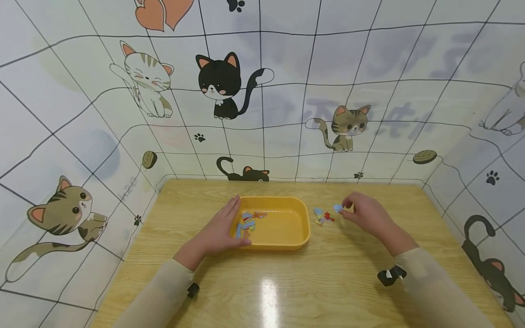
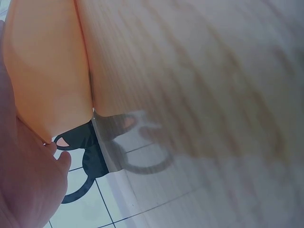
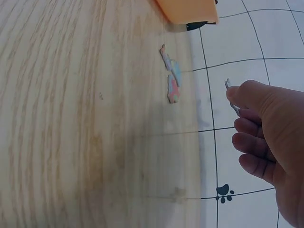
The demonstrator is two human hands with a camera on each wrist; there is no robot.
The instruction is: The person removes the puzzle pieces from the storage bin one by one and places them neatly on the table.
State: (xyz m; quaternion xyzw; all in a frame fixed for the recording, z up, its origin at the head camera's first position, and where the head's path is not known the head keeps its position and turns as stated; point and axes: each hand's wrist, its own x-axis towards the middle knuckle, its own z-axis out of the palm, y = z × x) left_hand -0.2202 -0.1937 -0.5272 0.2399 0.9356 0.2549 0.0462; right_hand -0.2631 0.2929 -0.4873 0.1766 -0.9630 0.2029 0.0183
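Note:
A yellow plastic tray (image 1: 272,246) stands on the wooden table, with several small flat coloured puzzle pieces (image 1: 248,225) at its left end. My left hand (image 1: 219,230) rests against that end, fingers along the left rim and thumb along the near side; in the left wrist view the hand (image 2: 31,171) lies by the tray's wall (image 2: 52,71). Right of the tray, my right hand (image 1: 367,216) pinches a light-blue puzzle piece (image 1: 337,208) between thumb and fingers. The right wrist view shows this piece (image 3: 232,97) edge-on, thin, with a notched end.
Between the tray and my right hand lie several more puzzle pieces (image 1: 324,217) in a small cluster. Behind the wooden table (image 1: 340,282) and at its sides stand white walls (image 1: 283,114) with a grid and cartoon cats.

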